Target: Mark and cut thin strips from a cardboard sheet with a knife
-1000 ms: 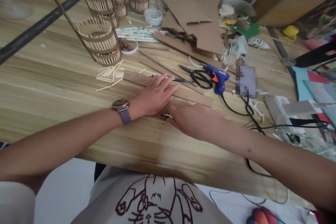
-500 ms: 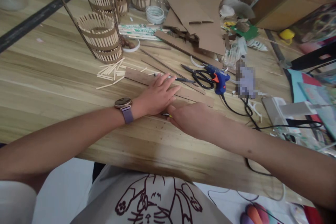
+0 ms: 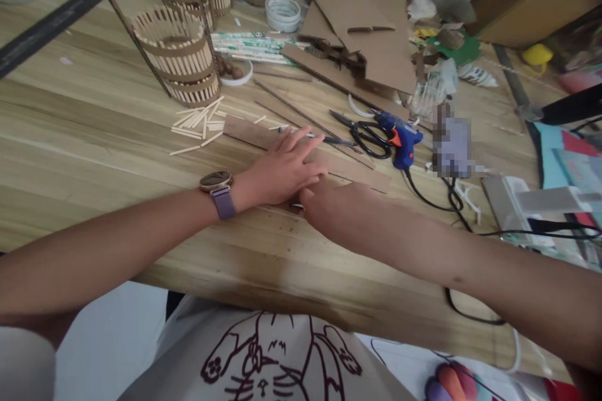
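Note:
My left hand [image 3: 286, 169] lies flat with fingers spread on a brown cardboard strip [image 3: 249, 131], which runs out on both sides beneath it. Close against it, my right hand [image 3: 333, 210] is closed around what looks like a utility knife [image 3: 296, 205]; only a small bit of it shows below the thumb, the rest being hidden. A dark, slim pen-like tool [image 3: 336, 140] lies just beyond my left fingertips. Small dark crumbs dot the wood in front of my hands.
Loose thin sticks [image 3: 195, 122] lie left of the strip, near a stick-and-cardboard basket [image 3: 179, 62]. Black-handled scissors [image 3: 371, 138] and a blue glue gun [image 3: 402, 138] with its cord sit to the right. Cardboard sheets [image 3: 390, 56] and a tape roll [image 3: 283, 14] are farther back.
The view has shifted slightly. My left hand stays pressed on the cardboard strip, and my right hand remains beside it. A yellow bit seen under the right thumb earlier is now hidden.

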{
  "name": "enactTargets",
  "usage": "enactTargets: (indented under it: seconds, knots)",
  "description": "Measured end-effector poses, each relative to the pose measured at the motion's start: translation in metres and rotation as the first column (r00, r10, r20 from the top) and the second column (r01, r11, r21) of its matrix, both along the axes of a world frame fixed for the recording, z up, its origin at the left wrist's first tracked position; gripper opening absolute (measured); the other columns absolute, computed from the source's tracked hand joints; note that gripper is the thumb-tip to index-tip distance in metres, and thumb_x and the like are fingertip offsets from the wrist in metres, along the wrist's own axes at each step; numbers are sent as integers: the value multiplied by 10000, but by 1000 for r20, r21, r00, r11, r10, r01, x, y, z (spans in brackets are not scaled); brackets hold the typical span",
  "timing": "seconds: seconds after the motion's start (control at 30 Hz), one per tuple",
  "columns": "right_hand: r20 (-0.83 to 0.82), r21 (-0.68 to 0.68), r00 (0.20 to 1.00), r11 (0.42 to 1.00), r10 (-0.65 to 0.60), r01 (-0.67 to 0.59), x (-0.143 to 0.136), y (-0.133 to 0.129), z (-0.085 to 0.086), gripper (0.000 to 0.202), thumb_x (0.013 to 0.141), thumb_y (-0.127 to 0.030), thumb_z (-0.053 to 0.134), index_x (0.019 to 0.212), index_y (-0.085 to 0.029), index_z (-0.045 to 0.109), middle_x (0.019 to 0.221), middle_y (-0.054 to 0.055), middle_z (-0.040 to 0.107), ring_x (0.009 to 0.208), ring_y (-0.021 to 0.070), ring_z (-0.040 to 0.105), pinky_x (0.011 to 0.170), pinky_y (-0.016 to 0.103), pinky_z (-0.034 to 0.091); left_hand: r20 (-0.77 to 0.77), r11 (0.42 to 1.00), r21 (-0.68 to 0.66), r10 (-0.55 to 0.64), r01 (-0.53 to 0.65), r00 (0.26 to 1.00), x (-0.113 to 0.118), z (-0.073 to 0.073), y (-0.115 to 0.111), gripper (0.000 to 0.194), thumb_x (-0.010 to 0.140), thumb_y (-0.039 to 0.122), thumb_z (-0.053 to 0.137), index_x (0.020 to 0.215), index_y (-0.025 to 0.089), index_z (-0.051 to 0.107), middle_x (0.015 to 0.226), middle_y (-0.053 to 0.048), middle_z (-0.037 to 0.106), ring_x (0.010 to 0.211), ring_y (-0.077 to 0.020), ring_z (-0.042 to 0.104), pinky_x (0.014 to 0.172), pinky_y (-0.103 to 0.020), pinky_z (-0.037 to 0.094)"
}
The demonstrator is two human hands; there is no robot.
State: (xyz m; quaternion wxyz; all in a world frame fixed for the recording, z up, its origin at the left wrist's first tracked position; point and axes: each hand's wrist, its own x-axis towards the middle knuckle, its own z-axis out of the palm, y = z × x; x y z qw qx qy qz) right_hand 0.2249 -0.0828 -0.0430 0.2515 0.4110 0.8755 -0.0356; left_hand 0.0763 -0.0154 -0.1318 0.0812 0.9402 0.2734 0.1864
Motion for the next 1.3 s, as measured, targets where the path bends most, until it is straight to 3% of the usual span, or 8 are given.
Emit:
enactTargets:
  seconds: [0.17,0.37,0.63,0.87,1.13,1.3]
  knots:
    - [65,-37,997,999,36,-33,5,5,-5,441,897,-102,506,1307,-156,660,970,156,775,677,231,719,518,292,440,20,999,8,-42,42,999,-2,-2,2,217,1035,262,511,1010,184,712,1564,-155,445,1495,-413,294,1200,-701,219]
    - [94,-83,991,993,97,-89,8,6,-2,417,897,-49,500,1265,-148,671,897,126,760,672,212,717,522,271,423,25,999,-15,-52,53,998,-3,-4,4,206,1029,275,511,1006,189,698,1553,-136,457,1503,-408,273,1209,-688,212]
    - [40,-43,990,990,134,-132,20,3,-9,442,834,13,504,1181,-182,697,857,84,738,644,208,701,488,294,359,-27,998,-34,-53,52,998,-5,0,4,198,1021,273,512,1034,201,696,1574,-126,427,1510,-403,248,1217,-685,192]
    - [28,-44,999,998,41,-40,34,-5,-14,419,813,18,491,1096,-219,687,664,40,695,604,236,704,450,324,291,-15,997,-75,-34,33,999,-5,4,2,230,1028,291,484,1042,230,705,1568,-84,443,1520,-363,230,1236,-649,197]
    - [-29,-96,1000,995,-8,5,47,-3,-17,221,919,-105,502,1009,-202,678,732,55,719,619,215,689,470,310,290,-25,995,-101,-31,28,999,-4,5,2,301,1055,324,441,1048,203,716,1569,-112,431,1533,-375,199,1242,-654,156]
    - [-62,-94,996,994,-64,58,54,-6,-18,204,960,-199,504,1063,-188,680,709,67,717,589,205,663,503,295,330,-28,997,-78,-25,22,999,-4,5,2,302,1064,343,447,1033,202,712,1554,-113,448,1527,-368,219,1242,-657,152]
